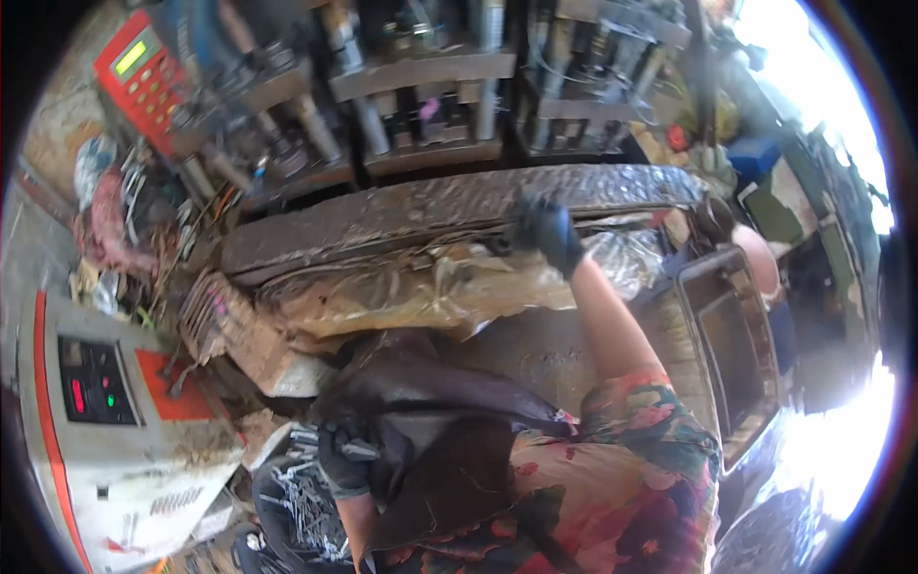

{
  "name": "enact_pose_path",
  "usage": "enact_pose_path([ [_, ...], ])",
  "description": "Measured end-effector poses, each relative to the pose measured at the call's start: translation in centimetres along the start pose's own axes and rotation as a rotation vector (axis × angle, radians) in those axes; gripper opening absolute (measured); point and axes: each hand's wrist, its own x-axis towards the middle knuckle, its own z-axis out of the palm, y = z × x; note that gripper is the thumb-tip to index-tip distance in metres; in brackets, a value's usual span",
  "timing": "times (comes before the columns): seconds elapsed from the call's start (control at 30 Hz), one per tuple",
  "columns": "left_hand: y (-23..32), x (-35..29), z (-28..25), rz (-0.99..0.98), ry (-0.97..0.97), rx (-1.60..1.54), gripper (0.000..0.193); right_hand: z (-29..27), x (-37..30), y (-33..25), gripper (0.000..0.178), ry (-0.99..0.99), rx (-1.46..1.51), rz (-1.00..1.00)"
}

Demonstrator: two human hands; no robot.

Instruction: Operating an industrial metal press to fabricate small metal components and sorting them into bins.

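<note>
My left hand [346,461], in a dark glove, is closed around a few slim grey metal pieces [360,448]. It is at the edge of a black tub [270,490] that holds a tangled heap of similar metal pieces [311,507]. My right hand [547,234], in a dark glove too, reaches forward over the crumpled yellowish plastic sheet [449,287], close to the long dark ledge [411,212]. Motion blurs its fingers, so I cannot tell whether they hold anything. A dark apron [445,483] lies across my lap.
Beyond the ledge stand machine stations [426,72] with metal posts. A red keypad panel [139,72] is at upper left. A white control cabinet [124,459] stands at left. A cardboard piece [253,335] leans beside the plastic. A rectangular tray [732,349] stands at right.
</note>
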Motion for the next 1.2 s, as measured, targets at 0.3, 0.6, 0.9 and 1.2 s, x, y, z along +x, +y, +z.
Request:
enact_pose_path([
  [0.3,0.0,0.5,0.7,-0.048,-0.024,0.086,0.022,-15.9,9.3,-5.7,0.059,0.646,0.442,0.221],
  [0.6,0.3,1.8,-0.2,-0.017,0.022,0.123,0.02,-16.2,12.0,-7.5,0.036,0.525,0.418,0.304],
  [0.9,0.4,2.1,-0.3,-0.023,0.035,0.131,0.017,-17.0,11.9,-7.4,0.024,0.494,0.505,0.037],
  [1.2,-1.1,2.2,0.8,0.065,0.219,0.247,0.017,-15.1,2.6,-5.6,0.032,0.453,1.073,-0.193],
])
